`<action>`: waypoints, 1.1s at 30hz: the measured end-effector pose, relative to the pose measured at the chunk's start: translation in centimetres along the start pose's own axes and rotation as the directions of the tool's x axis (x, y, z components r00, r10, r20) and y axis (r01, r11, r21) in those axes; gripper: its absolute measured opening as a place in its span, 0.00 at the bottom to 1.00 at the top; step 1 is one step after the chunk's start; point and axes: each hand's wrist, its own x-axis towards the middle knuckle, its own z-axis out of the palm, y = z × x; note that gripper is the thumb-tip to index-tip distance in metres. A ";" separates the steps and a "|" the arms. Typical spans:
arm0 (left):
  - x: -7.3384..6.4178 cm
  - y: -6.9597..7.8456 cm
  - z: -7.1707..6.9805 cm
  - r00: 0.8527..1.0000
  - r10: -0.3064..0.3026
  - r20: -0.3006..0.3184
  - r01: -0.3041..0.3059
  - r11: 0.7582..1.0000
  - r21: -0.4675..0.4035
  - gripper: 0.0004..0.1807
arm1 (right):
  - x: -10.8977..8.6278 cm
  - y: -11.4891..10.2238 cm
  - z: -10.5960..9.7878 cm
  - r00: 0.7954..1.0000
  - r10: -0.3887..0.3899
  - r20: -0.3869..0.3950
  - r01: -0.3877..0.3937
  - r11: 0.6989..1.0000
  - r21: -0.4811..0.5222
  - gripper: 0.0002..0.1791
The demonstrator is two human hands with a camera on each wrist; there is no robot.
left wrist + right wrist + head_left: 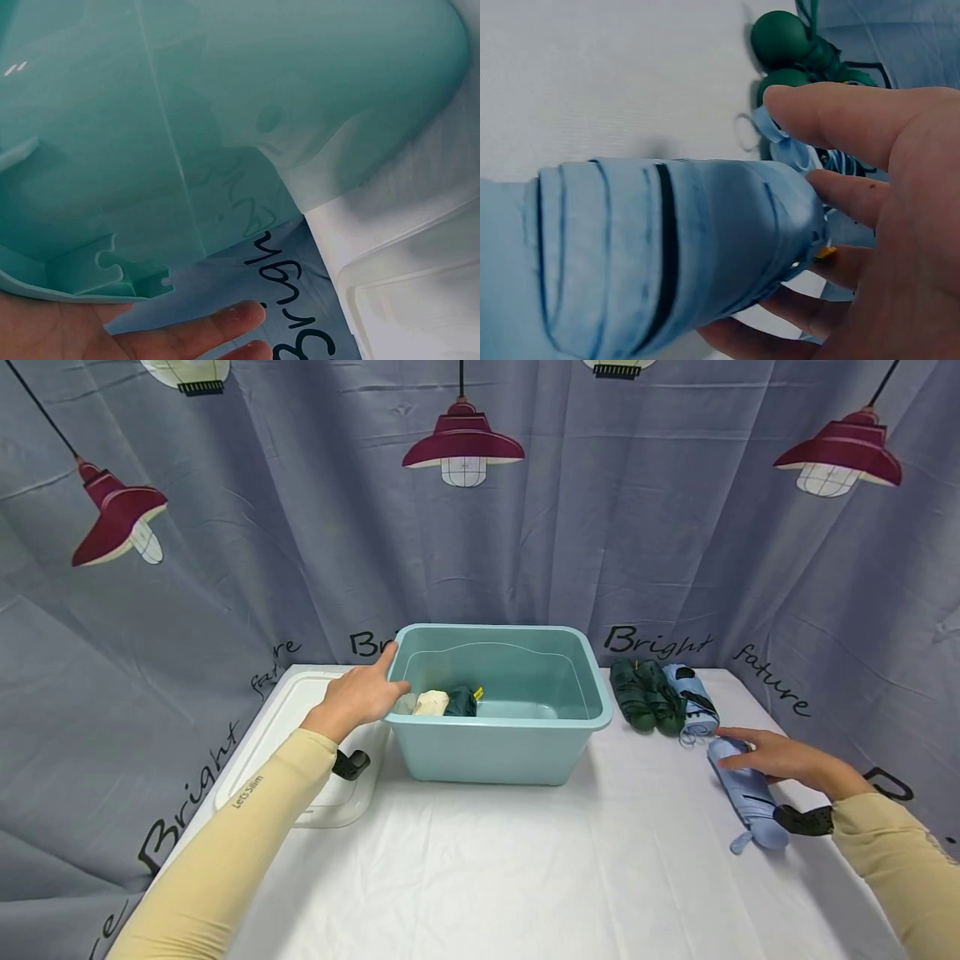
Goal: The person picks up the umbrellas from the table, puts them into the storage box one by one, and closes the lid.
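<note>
In the head view a teal plastic bin (495,747) stands mid-table. My left hand (362,693) rests at its left rim, the thumb over the rim and the index finger along the outside. Its fingers (202,330) look straight in the left wrist view. At the right, a light blue folded umbrella (750,793) lies on the table under my right hand (787,760). In the right wrist view the fingers spread around one end of this umbrella (712,240), with the thumb apart from it. Grey, cream and dark green bundles (460,702) lie in the bin's left side.
Two dark green folded umbrellas (647,697) and another light blue one (696,702) lie at the back right. A white lid (300,693) lies flat left of the bin. A grey-blue curtain (315,527) hangs behind the white-covered table (510,868).
</note>
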 end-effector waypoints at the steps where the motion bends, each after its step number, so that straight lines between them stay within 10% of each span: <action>1: 0.0 0.0 0.0 1.000 0.001 -0.001 -0.001 1.000 0.000 0.46 | 0.0 0.0 0.1 1.000 0.004 -0.003 -0.004 1.000 -0.008 0.49; 12: 0.2 -0.2 -0.3 0.998 0.068 0.005 -0.067 0.990 -0.125 0.44 | 0.6 -0.3 0.6 0.995 0.094 -0.027 -0.096 0.993 -0.062 0.58; 33: 0.2 -0.4 -0.4 0.981 0.190 0.029 -0.176 0.949 -0.260 0.45 | 0.9 0.4 1.4 0.995 0.025 -0.097 -0.039 0.988 -0.148 0.54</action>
